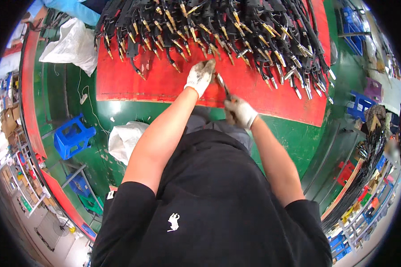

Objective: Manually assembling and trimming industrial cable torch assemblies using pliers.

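My left hand (200, 76), in a white work glove with darkened fingertips, is closed at the front edge of a pile of black cables (236, 26). Its fingers are pinched together, and I cannot make out what is between them. Gloved the same way, my right hand (241, 112) grips a slim metal hand tool (222, 84) over the front edge of the red tabletop (165, 86). The tool slants up toward my left fingertips; its exact kind is unclear. Many of the cables end in brass-coloured or silver metal fittings pointing toward me.
A white sack (73, 44) lies at the table's far left, and another white bag (124, 139) is on the green floor left of my body. A blue plastic stool (74, 137) stands farther left. At the right are another blue stool (357, 104) and a bundle of black cables (365, 173).
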The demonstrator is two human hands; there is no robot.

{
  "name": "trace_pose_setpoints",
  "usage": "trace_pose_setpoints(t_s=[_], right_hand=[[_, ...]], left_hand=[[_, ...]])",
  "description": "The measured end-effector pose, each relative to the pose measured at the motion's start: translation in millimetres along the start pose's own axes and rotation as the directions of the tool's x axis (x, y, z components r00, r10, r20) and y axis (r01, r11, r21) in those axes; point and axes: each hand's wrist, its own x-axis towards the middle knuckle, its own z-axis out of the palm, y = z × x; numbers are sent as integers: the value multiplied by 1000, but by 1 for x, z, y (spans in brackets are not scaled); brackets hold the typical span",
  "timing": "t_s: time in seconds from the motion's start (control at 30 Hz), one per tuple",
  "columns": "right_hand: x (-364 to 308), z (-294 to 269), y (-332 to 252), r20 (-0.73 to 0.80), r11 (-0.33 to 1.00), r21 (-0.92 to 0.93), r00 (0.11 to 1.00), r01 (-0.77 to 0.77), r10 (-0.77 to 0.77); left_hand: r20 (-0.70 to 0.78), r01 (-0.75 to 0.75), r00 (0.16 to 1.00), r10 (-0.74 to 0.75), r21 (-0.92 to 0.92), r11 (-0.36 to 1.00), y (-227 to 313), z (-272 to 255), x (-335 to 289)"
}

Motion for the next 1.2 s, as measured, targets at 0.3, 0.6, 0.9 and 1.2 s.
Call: trace_pose_setpoints(t_s=[0.3,0.6,0.9,1.2], right_hand=[[-55,-4,23,-258,994,-85,963,64,-84],[-31,18,0,-249,782,-623,954,-25,-167],[-21,14,0,-303,787,-616,928,-19,-215],[-30,-5,17,-493,870,-490,840,-52,-228]], left_hand=[[314,-407,895,317,285,868,-49,28,-2],[-115,57,991,-73,-144,988,-25,51,-27],[-342,-30,866,365,694,719,13,-10,37],[-211,-190,926,312,454,871,5,19,16]])
